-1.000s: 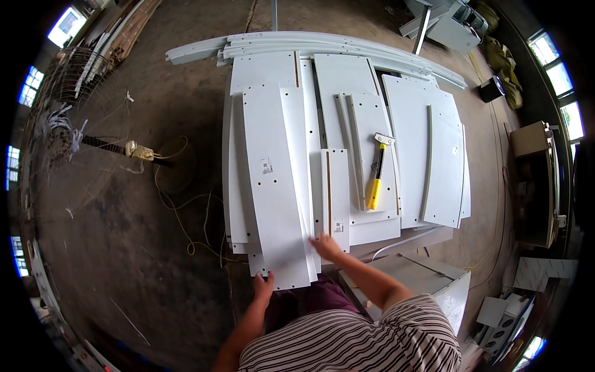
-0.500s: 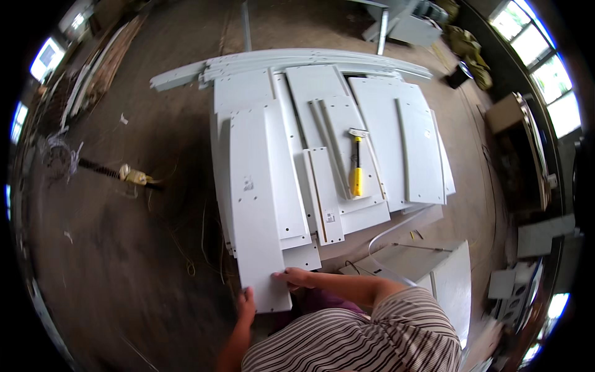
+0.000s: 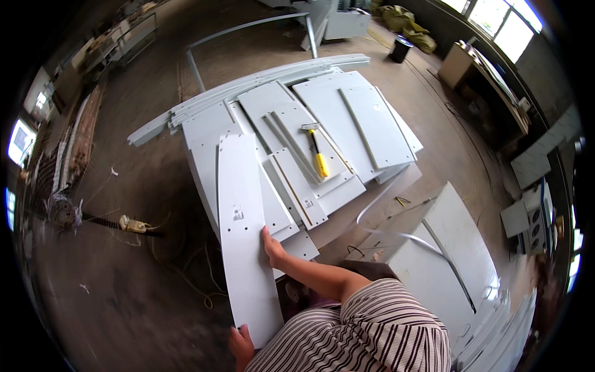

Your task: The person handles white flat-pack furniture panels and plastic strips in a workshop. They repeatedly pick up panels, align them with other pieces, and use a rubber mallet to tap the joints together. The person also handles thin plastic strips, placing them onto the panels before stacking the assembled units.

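Observation:
A long white panel (image 3: 243,186) with small holes and a printed label slants from the stack down to my body. My left hand (image 3: 242,340) grips its near left corner, fingers partly hidden. My right hand (image 3: 273,248) is wrapped round the right edge, thumb on the upper face near two holes. Beyond the held panel lies a stack of other white panels (image 3: 378,124). On the stack rests a hand tool (image 3: 318,154) with a yellow and black handle and a pale crosswise head. A narrow panel with a brown groove (image 3: 292,189) lies just right of the held one.
Long white rails (image 3: 266,77) lie along the stack's far edge. A white metal cabinet (image 3: 434,260) stands close on my right. A black bin (image 3: 401,49) and a desk (image 3: 483,80) are farther right. A corded device (image 3: 133,224) and loose wires lie on the left floor.
The held panel has drawn toward me, its far end now nearer. My right hand sits farther up its edge; my left hand stays at the near corner. The view has turned right.

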`<state>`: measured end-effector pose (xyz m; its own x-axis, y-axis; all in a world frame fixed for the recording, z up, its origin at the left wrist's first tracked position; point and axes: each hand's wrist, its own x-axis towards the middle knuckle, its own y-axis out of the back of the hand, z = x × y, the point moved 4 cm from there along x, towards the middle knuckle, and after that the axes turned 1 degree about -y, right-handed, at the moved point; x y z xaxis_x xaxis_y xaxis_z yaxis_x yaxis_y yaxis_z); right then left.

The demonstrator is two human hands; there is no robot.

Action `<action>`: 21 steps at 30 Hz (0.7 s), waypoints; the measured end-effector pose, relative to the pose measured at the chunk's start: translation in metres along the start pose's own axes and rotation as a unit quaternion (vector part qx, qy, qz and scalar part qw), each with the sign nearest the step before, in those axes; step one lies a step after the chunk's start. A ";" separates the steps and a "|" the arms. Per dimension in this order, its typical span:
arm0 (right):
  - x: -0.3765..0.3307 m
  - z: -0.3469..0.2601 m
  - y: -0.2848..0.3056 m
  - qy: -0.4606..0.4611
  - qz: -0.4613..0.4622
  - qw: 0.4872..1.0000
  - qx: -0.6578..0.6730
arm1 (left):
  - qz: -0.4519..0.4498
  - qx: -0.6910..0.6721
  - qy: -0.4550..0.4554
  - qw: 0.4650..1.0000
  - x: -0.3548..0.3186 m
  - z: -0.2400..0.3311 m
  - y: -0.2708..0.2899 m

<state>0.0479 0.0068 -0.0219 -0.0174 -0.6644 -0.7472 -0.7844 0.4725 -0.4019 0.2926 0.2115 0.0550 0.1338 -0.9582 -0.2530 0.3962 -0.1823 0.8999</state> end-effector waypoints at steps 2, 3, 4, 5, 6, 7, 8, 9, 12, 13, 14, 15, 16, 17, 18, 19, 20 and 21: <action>-0.024 -0.025 0.026 0.025 0.050 0.998 0.025 | -0.039 -0.005 -0.038 0.999 0.009 0.018 0.010; -0.030 -0.032 0.044 0.060 0.051 0.996 0.043 | -0.059 -0.006 -0.060 0.996 0.014 0.030 0.014; -0.031 -0.036 0.067 0.114 0.042 0.988 0.092 | -0.075 -0.027 -0.100 0.992 0.021 0.045 0.016; -0.051 -0.045 0.081 0.104 0.094 0.984 0.108 | -0.090 -0.046 -0.134 0.986 0.025 0.057 0.017; -0.075 -0.055 0.097 0.103 0.107 0.978 0.146 | -0.106 -0.064 -0.168 0.978 0.028 0.067 0.017; -0.099 -0.060 0.117 0.104 0.121 0.969 0.187 | -0.119 -0.087 -0.227 0.963 0.033 0.077 0.013; -0.116 -0.059 0.142 0.139 0.122 0.959 0.215 | -0.133 -0.110 -0.284 0.943 0.040 0.087 0.005; -0.131 -0.054 0.169 0.174 0.125 0.946 0.243 | -0.148 -0.134 -0.340 0.919 0.045 0.098 -0.002; -0.166 -0.025 0.253 0.253 0.154 0.900 0.320 | -0.208 -0.072 -0.442 0.870 0.051 0.140 -0.028; -0.179 -0.017 0.276 0.285 0.157 0.880 0.346 | -0.223 -0.056 -0.470 0.852 0.050 0.157 -0.035; -0.192 -0.006 0.302 0.310 0.151 0.862 0.371 | -0.256 -0.020 -0.476 0.841 0.048 0.176 -0.045; -0.207 -0.001 0.321 0.336 0.159 0.844 0.387 | -0.280 0.016 -0.475 0.834 0.043 0.192 -0.054; -0.226 0.006 0.341 0.365 0.174 0.820 0.404 | -0.294 0.011 -0.504 0.812 0.035 0.214 -0.065; -0.243 0.010 0.360 0.390 0.182 0.800 0.418 | -0.302 0.007 -0.528 0.794 0.024 0.234 -0.077; -0.261 0.013 0.380 0.411 0.179 0.780 0.436 | -0.310 0.001 -0.550 0.775 0.010 0.255 -0.088; -0.283 0.013 0.401 0.432 0.179 0.758 0.454 | -0.326 0.002 -0.558 0.763 -0.010 0.282 -0.098; -0.307 0.017 0.425 0.452 0.180 0.736 0.470 | -0.344 0.003 -0.565 0.750 -0.039 0.311 -0.108; -0.326 0.023 0.452 0.441 0.205 0.741 0.464 | -0.362 0.004 -0.571 0.737 -0.066 0.333 -0.118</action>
<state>-0.2871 0.4505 0.0280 -0.8549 -0.2811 -0.4361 0.1558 0.6626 -0.7326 -0.0658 0.2223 0.0836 -0.9633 -0.1692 -0.2084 -0.0181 -0.7338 0.6791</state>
